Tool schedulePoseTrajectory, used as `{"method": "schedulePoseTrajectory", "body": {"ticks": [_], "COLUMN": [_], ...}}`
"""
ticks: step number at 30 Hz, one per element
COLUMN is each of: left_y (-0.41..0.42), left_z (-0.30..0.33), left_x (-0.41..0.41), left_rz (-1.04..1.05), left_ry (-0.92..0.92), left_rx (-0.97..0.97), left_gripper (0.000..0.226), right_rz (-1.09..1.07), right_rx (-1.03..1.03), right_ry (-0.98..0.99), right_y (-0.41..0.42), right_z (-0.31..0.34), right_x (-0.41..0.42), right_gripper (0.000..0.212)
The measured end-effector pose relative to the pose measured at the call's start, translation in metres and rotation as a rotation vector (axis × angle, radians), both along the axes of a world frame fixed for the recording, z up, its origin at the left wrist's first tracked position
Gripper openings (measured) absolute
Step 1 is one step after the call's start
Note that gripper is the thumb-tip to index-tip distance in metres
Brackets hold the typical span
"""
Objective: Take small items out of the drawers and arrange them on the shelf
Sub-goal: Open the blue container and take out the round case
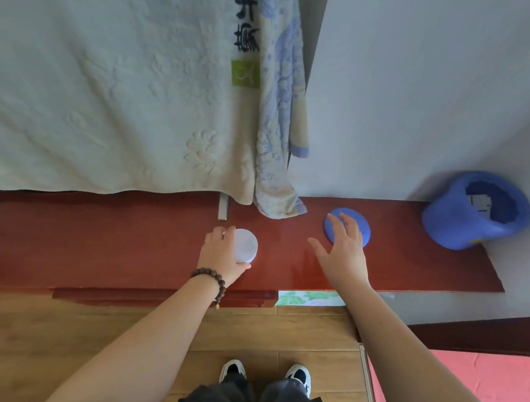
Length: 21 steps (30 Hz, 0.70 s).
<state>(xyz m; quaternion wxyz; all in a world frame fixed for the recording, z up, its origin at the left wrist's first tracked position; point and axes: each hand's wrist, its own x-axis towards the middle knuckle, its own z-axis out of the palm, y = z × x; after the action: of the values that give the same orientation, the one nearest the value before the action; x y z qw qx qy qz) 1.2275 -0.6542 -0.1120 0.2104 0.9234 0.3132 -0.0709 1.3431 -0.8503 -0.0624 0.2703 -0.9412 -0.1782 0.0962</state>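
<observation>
Cream quilted cloth (pixel 110 85) hangs over the upper left, from nine to twelve o'clock, its lower edge falling on the back of a red-brown wooden shelf (pixel 117 242). On its right edge black characters run downward above a green label (pixel 245 73) with a pale emblem; I cannot read them with certainty. Just beside it, at twelve o'clock, hangs a blue-and-cream floral towel (pixel 277 115), its end touching the shelf. At three o'clock a blue cap (pixel 472 211) lies tipped on the shelf's right end against the wall, a white tag visible inside.

Near the middle of the shelf, the left hand (pixel 221 254), a dark beaded bracelet (pixel 210 278) on its wrist, curls its fingers and thumb round a white round container (pixel 246 246) that stands on the wood. At about two o'clock from it, well apart, the right hand (pixel 344 251) is spread wide, its fingertips over a flat blue round lid (pixel 357 224) lying on the shelf; whether they touch it I cannot tell.
</observation>
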Motion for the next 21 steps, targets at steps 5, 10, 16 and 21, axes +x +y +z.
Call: {"method": "schedulePoseTrajectory", "body": {"ticks": [5,10,16,21], "left_y": [-0.007,-0.041,-0.096,-0.136], "left_z": [0.006,0.032,0.039,0.03], "left_x": [0.004,0.045,0.119,0.17], "left_rz": [-0.083,-0.249,-0.412,-0.427], "left_ry": [-0.041,-0.317,-0.309,-0.118], "left_rx": [0.114,0.119,0.033,0.042], "left_gripper": [0.096,0.069,0.042,0.052], "right_rz": [-0.047,-0.144,-0.258,-0.317], "right_rx": [0.008,0.066,0.059,0.068], "right_ry": [0.012,-0.032,-0.069,-0.089], "right_y": [-0.01,-0.036,-0.098,-0.151], "right_z": [0.001,0.009,0.018,0.021], "right_x": [-0.001,-0.002,0.021,0.061], "right_gripper": [0.064,0.06,0.064,0.064]}}
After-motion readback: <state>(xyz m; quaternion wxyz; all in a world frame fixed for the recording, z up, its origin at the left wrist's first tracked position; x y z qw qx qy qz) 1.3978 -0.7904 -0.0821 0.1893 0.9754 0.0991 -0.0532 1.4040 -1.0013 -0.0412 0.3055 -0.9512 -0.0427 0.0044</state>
